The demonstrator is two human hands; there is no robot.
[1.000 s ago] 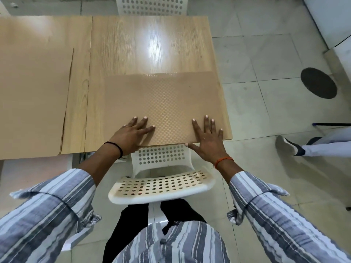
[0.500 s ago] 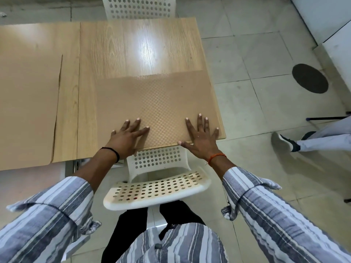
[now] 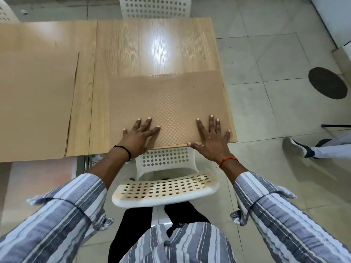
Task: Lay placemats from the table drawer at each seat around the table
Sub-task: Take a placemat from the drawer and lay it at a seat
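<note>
A tan placemat (image 3: 171,99) with a fine checked weave lies flat on the near right part of the wooden table (image 3: 152,44), its front edge along the table's edge. My left hand (image 3: 137,136) rests palm down on its near left part, fingers spread. My right hand (image 3: 212,138) presses flat on its near right corner, thumb at the front edge. A second, plain tan placemat (image 3: 36,103) lies flat on the left part of the table.
A white perforated chair (image 3: 163,186) stands tucked in front of me under the table edge. Another white chair (image 3: 154,7) stands at the far side. At the right, a person's leg and shoe (image 3: 298,148) are on the tiled floor, near a dark round floor mark (image 3: 327,82).
Both hands stay flat on the checked placemat with hardly any shift. My head has tilted, so the table sits lower in view and more of the far chair shows.
</note>
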